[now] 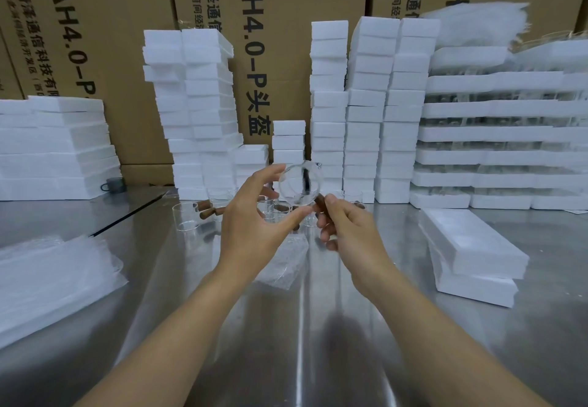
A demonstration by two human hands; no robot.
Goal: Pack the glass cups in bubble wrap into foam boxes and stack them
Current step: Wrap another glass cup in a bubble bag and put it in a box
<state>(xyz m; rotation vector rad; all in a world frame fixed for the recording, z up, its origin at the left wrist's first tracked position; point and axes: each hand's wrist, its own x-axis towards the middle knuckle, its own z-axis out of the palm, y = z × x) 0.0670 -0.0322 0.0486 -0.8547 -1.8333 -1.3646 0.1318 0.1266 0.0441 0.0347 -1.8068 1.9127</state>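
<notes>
Cup check in hand: my left hand [251,216] curls round the glass cup [299,184], and my right hand [343,225] pinches its wooden handle [319,202]. The cup is raised above the bubble-wrap sleeve [286,260]. Next, I judge, it goes down into that sleeve; a foam box [471,241] waits right of the sleeve.

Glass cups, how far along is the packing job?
Done, apparently: tall stacks of foam boxes stand at the back. In hand: one bare glass cup, left hand on its rim, right hand pinching its wooden handle, above a bubble wrap piece. Left: several unwrapped cups on the table and two loose boxes nearby.
</notes>
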